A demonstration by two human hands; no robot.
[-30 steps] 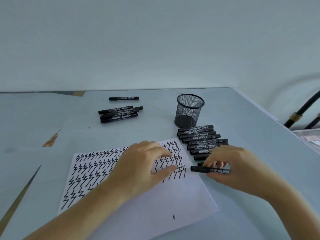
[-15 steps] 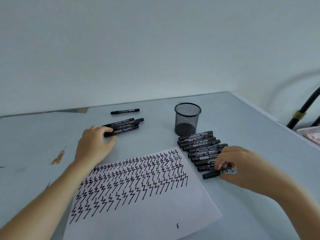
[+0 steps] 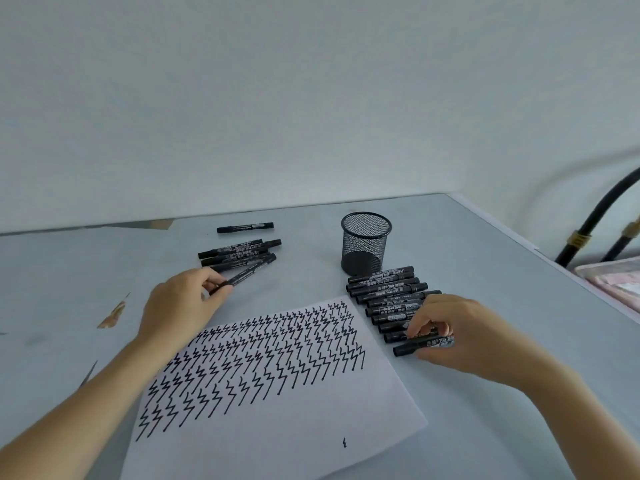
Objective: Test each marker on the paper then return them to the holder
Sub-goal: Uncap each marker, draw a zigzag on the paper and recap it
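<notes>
Black marker (image 3: 247, 274) now pinched by left hand (image 3: 180, 303) fingers; right hand (image 3: 453, 327) still grips another marker (image 3: 420, 344).

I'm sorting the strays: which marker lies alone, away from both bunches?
The lone marker at the far edge, beyond the left pile; it touches no other marker.

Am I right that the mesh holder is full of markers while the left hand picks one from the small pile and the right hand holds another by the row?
Not quite. The head view shows the mesh holder empty, with no markers inside. The rest stands: the left hand pinches a marker from the small pile, and the right hand holds another by the row.
</notes>
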